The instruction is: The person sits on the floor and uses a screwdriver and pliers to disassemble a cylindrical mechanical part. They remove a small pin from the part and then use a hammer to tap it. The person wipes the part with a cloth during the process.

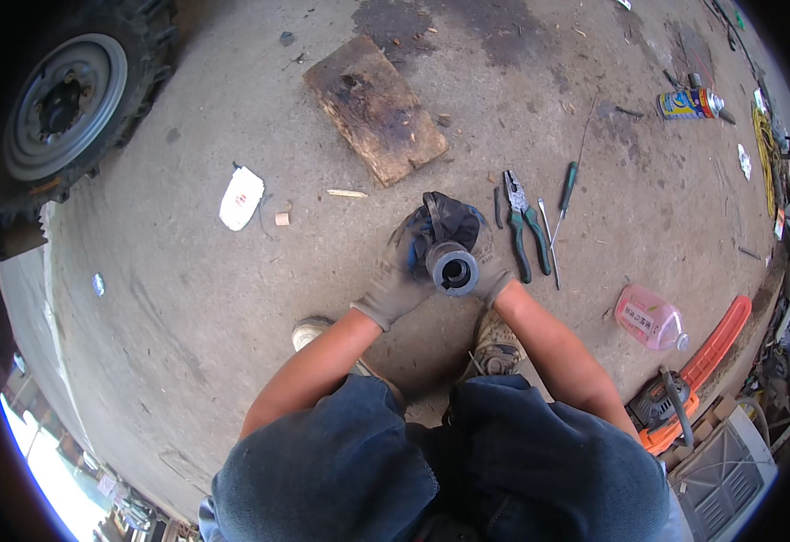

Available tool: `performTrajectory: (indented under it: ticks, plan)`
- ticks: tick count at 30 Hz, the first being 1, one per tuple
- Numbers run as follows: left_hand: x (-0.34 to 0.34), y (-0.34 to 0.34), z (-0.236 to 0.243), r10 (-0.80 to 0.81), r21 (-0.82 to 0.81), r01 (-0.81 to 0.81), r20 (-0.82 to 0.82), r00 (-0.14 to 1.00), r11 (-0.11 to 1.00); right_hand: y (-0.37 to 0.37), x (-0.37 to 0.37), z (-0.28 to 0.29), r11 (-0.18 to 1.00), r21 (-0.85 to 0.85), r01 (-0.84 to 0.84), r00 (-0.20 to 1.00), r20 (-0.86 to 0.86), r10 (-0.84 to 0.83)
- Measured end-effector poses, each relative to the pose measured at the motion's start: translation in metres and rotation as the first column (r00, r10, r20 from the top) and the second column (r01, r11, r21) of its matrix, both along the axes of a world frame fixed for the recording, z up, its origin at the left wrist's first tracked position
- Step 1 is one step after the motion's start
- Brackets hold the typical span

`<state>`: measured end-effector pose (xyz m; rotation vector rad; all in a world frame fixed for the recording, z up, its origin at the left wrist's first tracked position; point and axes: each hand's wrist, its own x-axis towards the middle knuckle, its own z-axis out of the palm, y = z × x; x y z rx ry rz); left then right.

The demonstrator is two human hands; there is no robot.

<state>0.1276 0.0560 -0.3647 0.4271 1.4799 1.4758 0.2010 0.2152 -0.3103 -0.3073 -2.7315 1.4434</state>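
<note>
Both my hands wear grey gloves and are closed round a dark metal part [453, 269], whose round, tube-like end with a dark bore faces up at me, in front of my boots. My left hand [401, 289] grips its left side and my right hand [490, 275] its right, with fingers partly hidden behind it. A crumpled black-and-blue bundle [440, 217] sits at its far side; I cannot make out what it is. Just right of it lie green-handled pliers [523, 226], a screwdriver [569, 190] and a thin metal rod [545, 219].
A wooden board [377, 108] lies ahead, a white packet [241, 197] left of it. A large tyred wheel [65, 104] stands far left. At right are a spray can [684, 104], pink bottle [648, 318], orange chainsaw [670, 397], yellow cord [765, 158] and assorted clutter.
</note>
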Motion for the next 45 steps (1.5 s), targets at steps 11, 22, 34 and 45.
performTrajectory:
  ticks: [11, 22, 34, 45]
  plan:
    - [-0.003, 0.004, 0.009, -0.001, 0.025, 0.005, -0.18, 0.984, 1.0, -0.004, 0.004, 0.005, 0.972, -0.217, 0.092, 0.995, 0.052, -0.083]
    - [-0.016, 0.008, 0.047, 0.021, 0.019, -0.015, -0.367, 0.93, 1.0, -0.002, -0.004, 0.004, 0.996, 0.003, 0.095, 0.994, -0.052, -0.094]
    - [-0.019, 0.01, 0.055, -0.035, -0.054, 0.018, -0.332, 0.943, 0.998, -0.001, -0.008, 0.009, 0.992, 0.007, 0.127, 0.987, -0.1, -0.126]
    - [-0.023, 0.01, 0.068, -0.13, -0.099, 0.101, -0.346, 0.929, 0.99, 0.001, -0.016, 0.022, 0.994, -0.007, 0.111, 0.989, -0.102, -0.111]
